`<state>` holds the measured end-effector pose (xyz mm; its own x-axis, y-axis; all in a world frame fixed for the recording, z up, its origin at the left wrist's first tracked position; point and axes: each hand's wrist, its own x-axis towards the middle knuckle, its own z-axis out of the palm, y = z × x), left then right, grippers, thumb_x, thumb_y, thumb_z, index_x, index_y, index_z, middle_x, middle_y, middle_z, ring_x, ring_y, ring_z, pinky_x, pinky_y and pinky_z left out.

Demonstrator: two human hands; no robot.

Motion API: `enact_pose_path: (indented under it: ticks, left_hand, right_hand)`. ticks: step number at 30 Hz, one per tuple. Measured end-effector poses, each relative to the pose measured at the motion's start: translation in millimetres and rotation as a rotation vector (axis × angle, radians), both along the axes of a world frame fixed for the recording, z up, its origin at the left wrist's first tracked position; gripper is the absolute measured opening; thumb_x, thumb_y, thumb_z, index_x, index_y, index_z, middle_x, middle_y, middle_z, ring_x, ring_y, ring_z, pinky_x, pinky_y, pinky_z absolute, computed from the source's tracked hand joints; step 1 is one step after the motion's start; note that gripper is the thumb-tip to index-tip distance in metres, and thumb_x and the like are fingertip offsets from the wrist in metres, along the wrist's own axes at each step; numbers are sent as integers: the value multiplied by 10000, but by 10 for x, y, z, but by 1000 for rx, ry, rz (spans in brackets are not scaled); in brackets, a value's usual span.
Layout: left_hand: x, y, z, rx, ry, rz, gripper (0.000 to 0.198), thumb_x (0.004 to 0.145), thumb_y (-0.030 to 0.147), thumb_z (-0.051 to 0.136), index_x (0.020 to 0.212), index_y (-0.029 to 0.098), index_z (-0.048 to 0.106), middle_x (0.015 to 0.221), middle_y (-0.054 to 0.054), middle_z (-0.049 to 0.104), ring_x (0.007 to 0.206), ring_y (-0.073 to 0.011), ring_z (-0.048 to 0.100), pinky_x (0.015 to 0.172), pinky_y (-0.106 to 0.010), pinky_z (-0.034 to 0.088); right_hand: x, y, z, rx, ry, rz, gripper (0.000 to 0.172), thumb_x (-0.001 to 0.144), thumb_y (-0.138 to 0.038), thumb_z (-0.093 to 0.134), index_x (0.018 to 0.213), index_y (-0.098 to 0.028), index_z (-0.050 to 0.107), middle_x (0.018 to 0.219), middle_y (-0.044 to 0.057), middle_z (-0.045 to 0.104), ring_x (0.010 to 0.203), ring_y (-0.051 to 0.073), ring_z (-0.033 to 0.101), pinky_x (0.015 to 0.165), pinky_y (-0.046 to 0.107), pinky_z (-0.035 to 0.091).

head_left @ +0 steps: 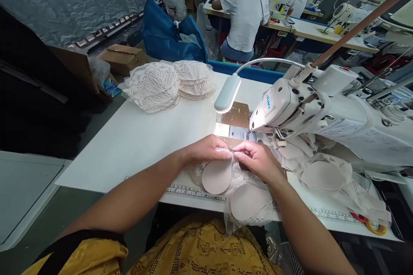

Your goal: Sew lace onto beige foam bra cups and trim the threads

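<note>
A pale lace bra (217, 177) with two smooth cups lies at the table's front edge, its lower cup (248, 203) hanging partly over that edge. My left hand (209, 148) is closed on the lace along the top of the upper cup. Thumb and fingers of my right hand (256, 157) pinch the same garment just to the right, and the two hands almost meet. A small dark thing shows between the fingertips, too small to name. The white sewing machine (274, 105) stands right behind my right hand.
Two stacks of lace pieces (155, 86) lie at the table's far left. A lamp (227, 93) on a bendy neck hangs over the middle. More bra pieces (324, 176) and orange-handled scissors (374, 227) are at right. Beyond, a person (245, 21) sits at another table.
</note>
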<state>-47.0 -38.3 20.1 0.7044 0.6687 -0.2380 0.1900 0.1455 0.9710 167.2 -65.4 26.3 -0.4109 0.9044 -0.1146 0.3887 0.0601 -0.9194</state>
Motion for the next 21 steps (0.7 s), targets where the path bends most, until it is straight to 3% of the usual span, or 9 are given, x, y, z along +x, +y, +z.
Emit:
enact_pose_path:
  ticks: [4, 8, 15, 18, 21]
  left_hand:
    - [-14, 23, 7, 38, 27, -24, 274, 785, 395, 690, 919, 158, 723, 829, -24, 641, 743, -141, 541, 635, -219, 390]
    - [-20, 21, 19, -8, 74, 27, 249, 773, 397, 691, 800, 150, 714, 736, -8, 631, 668, -134, 534, 572, -217, 373]
    - [-10, 3, 29, -116, 43, 231, 278, 729, 393, 733, 833, 135, 725, 781, -42, 673, 714, -170, 595, 632, -255, 455]
    - [5, 0, 33, -157, 2, 265, 280, 726, 384, 747, 838, 128, 731, 770, -45, 677, 707, -165, 596, 636, -256, 463]
    - [23, -3, 31, -174, -28, 261, 273, 718, 369, 760, 842, 126, 737, 769, -46, 683, 722, -165, 599, 658, -258, 465]
  right_hand:
    - [53, -6, -113, -96, 120, -85, 261, 849, -429, 610, 968, -197, 624, 714, -8, 623, 635, 144, 572, 575, 260, 445]
    - [106, -13, -175, -97, 158, -146, 292, 809, -419, 648, 993, -193, 621, 827, 15, 643, 761, 159, 604, 688, 282, 477]
    - [112, -31, -163, -136, 168, -125, 309, 797, -426, 658, 980, -181, 612, 815, 25, 654, 710, 158, 605, 653, 291, 483]
    - [88, -43, -168, -151, 173, -102, 300, 808, -424, 652, 986, -185, 610, 783, 12, 640, 673, 150, 591, 621, 280, 471]
    - [57, -49, -160, -92, 141, -82, 260, 824, -401, 641, 986, -198, 622, 838, 23, 652, 755, 168, 610, 663, 286, 480]
